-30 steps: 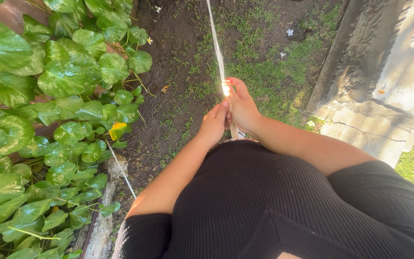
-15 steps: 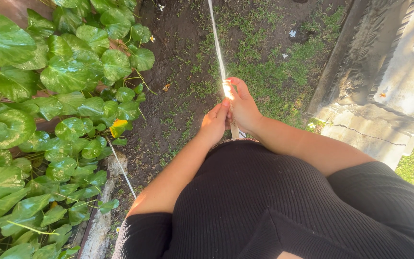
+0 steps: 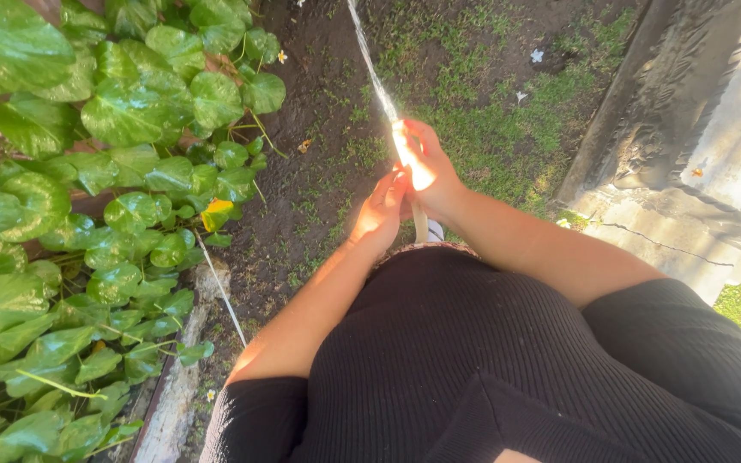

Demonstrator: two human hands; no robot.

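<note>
Where the round-leaved green plants (image 3: 87, 214) crowd the left edge, a pale stone border (image 3: 183, 390) separates them from a strip of dark, damp soil (image 3: 319, 103), and a thin pale stem or cord (image 3: 220, 287) lies slanted across that edge. Further right, near the middle, the left hand (image 3: 379, 214) curls its fingers loosely around a pale hose (image 3: 420, 225), which drops from the hands toward the body. Just beside it and touching, the right hand (image 3: 429, 171) closes more firmly over the hose's end, where sunlight glares so strongly that the exact finger placement cannot be told. From that end a narrow stream of water (image 3: 369, 60) shoots up and away over the soil and sparse grass (image 3: 482, 129), leaving the top of the view. To the right runs a grey concrete kerb and slab (image 3: 688, 171). Judging by this, the watering stroke is under way, with both hands steering the jet. The next move seems to call for a steady two-handed grip and a small turn of the wrists, so the stream sweeps the ground evenly.
</note>
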